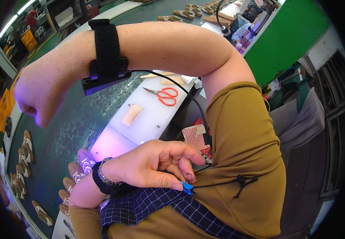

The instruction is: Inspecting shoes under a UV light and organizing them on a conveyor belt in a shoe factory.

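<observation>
My left hand (pixel 156 163) reaches across my chest, thumb and fingers pinching a small blue binder clip (pixel 187 188) with wire handles. This clip sits against the brown top, at the side of the dark checked apron (pixel 132 209). A thin black cord (pixel 216 183) runs from beside it to a knot on the brown sleeve (pixel 244 135). Raised across the view, my right arm ends at the far left in my right hand (pixel 41 93), its fingers curled and nothing visible in them. A black strap (pixel 106 46) with a dark device (pixel 104 81) circles that wrist; a black cable (pixel 186 93) trails from it.
Red-handled scissors (pixel 163 95) and a beige strip (pixel 132 114) lie on a white worktop (pixel 148 119). Beyond runs a green conveyor (pixel 69 131) bearing several brown shoes (pixel 43 212). A pink patterned piece (pixel 194 137) is below the worktop. Another person's hand (pixel 239 46) shows beside a green panel (pixel 288 40).
</observation>
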